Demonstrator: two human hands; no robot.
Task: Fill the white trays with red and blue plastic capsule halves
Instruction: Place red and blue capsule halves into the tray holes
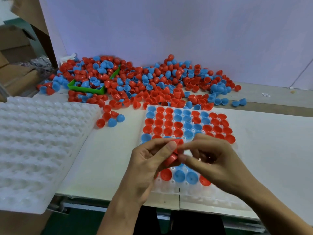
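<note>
A white tray (194, 192) lies in front of me, most of its pockets filled with red and blue capsule halves (179, 122). Above the tray's near middle, my left hand (149, 160) and my right hand (211, 158) meet. Both pinch red capsule halves (175, 150) stuck together between the fingertips. A large loose pile of red and blue halves (144, 82) covers the table's far side. My hands hide several pockets in the tray's middle rows.
A stack of empty white trays (33, 141) sits at the left, overhanging the table edge. A green bin (88, 89) holding capsule halves stands in the pile at the back left. Cardboard boxes (15, 48) stand far left. A pale wall rises behind.
</note>
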